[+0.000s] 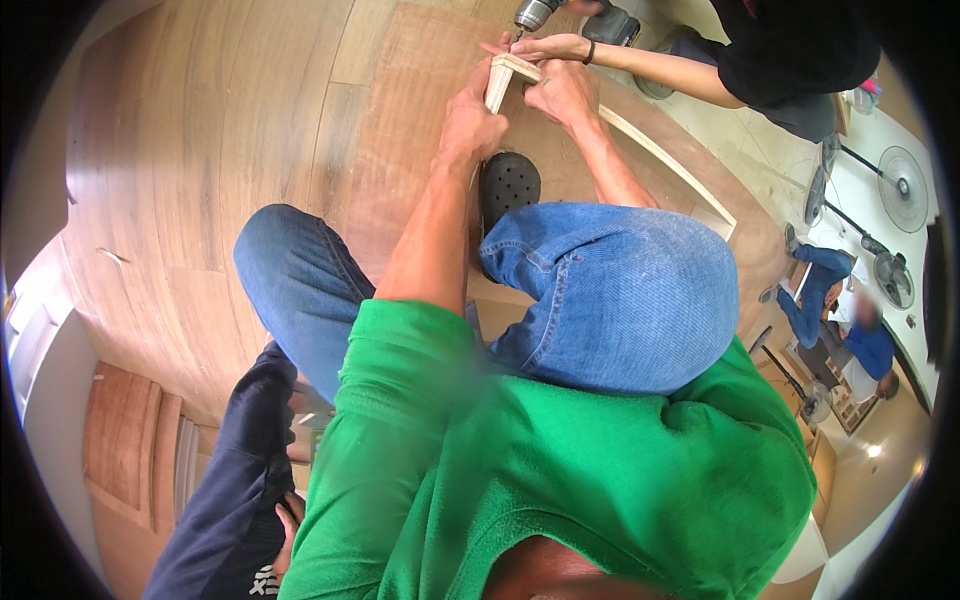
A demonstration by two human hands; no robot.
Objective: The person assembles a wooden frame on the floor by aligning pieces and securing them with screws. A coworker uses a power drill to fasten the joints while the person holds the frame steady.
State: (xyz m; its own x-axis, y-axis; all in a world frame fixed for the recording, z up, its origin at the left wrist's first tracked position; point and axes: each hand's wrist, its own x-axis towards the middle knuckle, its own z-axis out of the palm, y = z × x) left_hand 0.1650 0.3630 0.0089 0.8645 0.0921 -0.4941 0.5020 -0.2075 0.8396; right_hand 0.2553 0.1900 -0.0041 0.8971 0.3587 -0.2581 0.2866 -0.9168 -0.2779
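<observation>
A frame of pale wooden strips (660,160) stands in front of me, its corner pointing away. My left hand (472,122) is wrapped round the strip on the left of that corner. On the other side, my right hand (566,95) is closed on the adjoining strip, close to the joint. Just beyond the corner, a co-worker's hand (548,47) with a dark wristband reaches in. A power drill (535,12) points down toward the same corner, partly cut off by the upper edge.
A reddish plywood sheet (390,150) lies on the wood-plank floor (210,150). My black perforated shoe (511,185) is between my forearms. Another person's dark sleeve (225,480) is at lower left, near stacked boards (125,435). Fans (903,187) and a seated person (868,345) are at right.
</observation>
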